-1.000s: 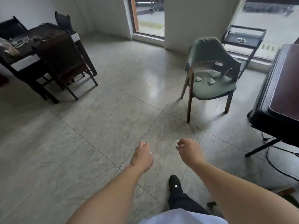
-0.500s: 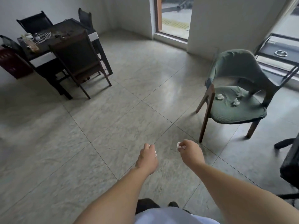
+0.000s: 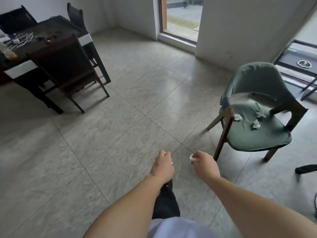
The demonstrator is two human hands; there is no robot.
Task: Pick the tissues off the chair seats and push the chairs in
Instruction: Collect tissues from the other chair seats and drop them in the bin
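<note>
A green padded chair (image 3: 257,134) stands at the right, away from any table. Three crumpled white tissues lie on its seat: one near the left edge (image 3: 237,117), one in the middle (image 3: 256,124), one further back (image 3: 260,113). My right hand (image 3: 205,164) is closed on a crumpled tissue (image 3: 192,158) that sticks out by the thumb. My left hand (image 3: 163,164) is a fist with bits of white tissue showing at the fingers. Both hands hang over the floor, left of the green chair.
A dark table (image 3: 42,42) with cords and small items stands at the far left, with a dark wooden chair (image 3: 68,69) tucked against it and two more behind. A black metal rack (image 3: 298,62) is at the far right. A black base leg (image 3: 305,169) lies at the right edge.
The view has swung left and come closer to the green chair, which now sits further right. The dark furniture at the right has left the view. Both hands stay closed.
</note>
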